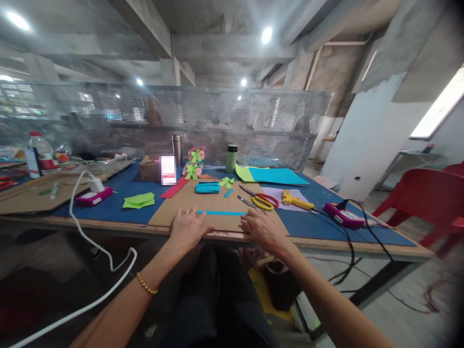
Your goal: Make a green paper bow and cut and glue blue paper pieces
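My left hand [187, 225] and my right hand [261, 229] rest on the near edge of a cardboard sheet [213, 200] that lies on the blue table mat. A thin blue paper strip [222, 213] stretches between them; the fingertips of both hands touch or come close to its ends. The fingers of both hands lie fairly flat and hold nothing. Behind the strip sit a folded blue paper piece [207, 187], a small green paper bow [226, 182], and scissors with red and yellow handles [261, 199].
A yellow utility knife [296, 200], a pink device with a black cable [343, 216], blue and green paper sheets [275, 175], a green cup [231, 158], a steel flask [177, 150] and a cardboard box [150, 168] stand on the table. Left lie green folded paper [138, 200] and a white charger cable [94, 184]. Red chairs [427, 198] stand at right.
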{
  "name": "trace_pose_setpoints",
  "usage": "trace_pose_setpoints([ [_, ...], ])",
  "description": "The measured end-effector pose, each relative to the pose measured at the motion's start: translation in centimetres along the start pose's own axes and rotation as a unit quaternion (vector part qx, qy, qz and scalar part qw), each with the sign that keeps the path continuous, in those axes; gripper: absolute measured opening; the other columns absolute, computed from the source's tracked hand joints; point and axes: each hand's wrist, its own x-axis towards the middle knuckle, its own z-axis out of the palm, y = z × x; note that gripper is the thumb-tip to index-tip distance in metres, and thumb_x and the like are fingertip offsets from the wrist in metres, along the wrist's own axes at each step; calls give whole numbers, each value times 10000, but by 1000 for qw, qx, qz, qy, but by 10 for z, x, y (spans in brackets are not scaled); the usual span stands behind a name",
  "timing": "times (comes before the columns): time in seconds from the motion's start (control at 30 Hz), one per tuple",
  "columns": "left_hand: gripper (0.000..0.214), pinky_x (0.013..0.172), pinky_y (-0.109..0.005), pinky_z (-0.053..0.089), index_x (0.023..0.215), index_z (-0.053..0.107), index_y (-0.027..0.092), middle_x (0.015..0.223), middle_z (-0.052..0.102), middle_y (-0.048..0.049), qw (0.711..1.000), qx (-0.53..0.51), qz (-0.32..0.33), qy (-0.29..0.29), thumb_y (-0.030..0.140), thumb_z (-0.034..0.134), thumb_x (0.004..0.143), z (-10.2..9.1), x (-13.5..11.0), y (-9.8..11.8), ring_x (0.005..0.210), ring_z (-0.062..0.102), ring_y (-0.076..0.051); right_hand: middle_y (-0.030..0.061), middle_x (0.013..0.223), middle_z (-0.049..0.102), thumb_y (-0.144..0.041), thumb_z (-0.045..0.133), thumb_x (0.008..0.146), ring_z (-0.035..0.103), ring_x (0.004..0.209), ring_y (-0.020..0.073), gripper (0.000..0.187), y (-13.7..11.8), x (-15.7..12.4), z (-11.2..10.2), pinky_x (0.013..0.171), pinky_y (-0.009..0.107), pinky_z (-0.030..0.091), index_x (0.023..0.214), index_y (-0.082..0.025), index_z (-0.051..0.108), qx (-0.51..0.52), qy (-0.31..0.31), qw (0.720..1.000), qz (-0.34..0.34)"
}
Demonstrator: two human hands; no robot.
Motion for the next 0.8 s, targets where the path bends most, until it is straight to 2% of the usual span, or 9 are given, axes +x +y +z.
trace_pose_setpoints([
  [0.23, 540, 928, -460, 371, 1216, 700, 167, 1170, 688, -188, 999, 35, -11, -1, 590, 471, 970, -4, -5, -7, 1069, 626, -355, 59, 932, 680, -270, 445, 1050, 573, 930, 204, 334, 16, -13, 0, 829, 347, 283, 856, -204, 709, -45, 9, 998, 37],
  [0.33, 529, 916, -466, 381, 1188, 710, 153, 1147, 692, -196, 999, 36, -3, 10, 581, 494, 965, -2, -4, -7, 1051, 628, -364, 90, 937, 685, -331, 479, 1038, 580, 928, 226, 336, 26, -14, -6, 809, 352, 303, 845, -188, 714, -78, -2, 995, 54],
  [0.4, 517, 922, -475, 386, 1178, 713, 137, 1144, 693, -211, 999, 32, 5, 18, 564, 517, 962, 0, -3, -7, 1053, 628, -370, 119, 977, 688, -337, 492, 1032, 589, 944, 242, 324, 28, -9, -11, 806, 353, 326, 866, -173, 718, -89, 11, 994, 62],
  [0.53, 469, 956, -491, 396, 1144, 717, 110, 1133, 705, -221, 999, 20, 15, 21, 511, 562, 960, 3, 0, -8, 1075, 634, -373, 117, 1056, 690, -295, 502, 1031, 612, 988, 231, 251, 15, 18, -17, 803, 308, 381, 1011, -172, 720, -26, 53, 998, 32],
  [0.6, 443, 996, -496, 395, 1177, 702, 111, 1170, 709, -210, 1000, 6, 22, 20, 478, 575, 964, 6, 0, -9, 1122, 632, -361, 103, 1051, 702, -277, 523, 1022, 630, 985, 215, 228, 3, 34, -13, 802, 283, 396, 1030, -179, 729, 20, 23, 1000, 3],
  [0.7, 429, 1078, -516, 363, 1260, 669, 135, 1283, 687, -187, 998, -18, 28, 44, 442, 561, 981, 15, -3, -9, 1230, 601, -341, 124, 1037, 706, -268, 535, 1009, 636, 998, 240, 241, -10, 48, -2, 814, 302, 404, 997, -163, 751, 19, -18, 1000, 12],
  [0.8, 501, 1128, -572, 316, 1302, 653, 117, 1349, 648, -214, 995, -17, -18, 95, 484, 543, 978, 23, -10, -8, 1289, 561, -380, 145, 1049, 699, -277, 573, 978, 627, 1029, 267, 230, -11, 50, 7, 858, 337, 405, 932, -149, 758, 15, -15, 999, 38],
])
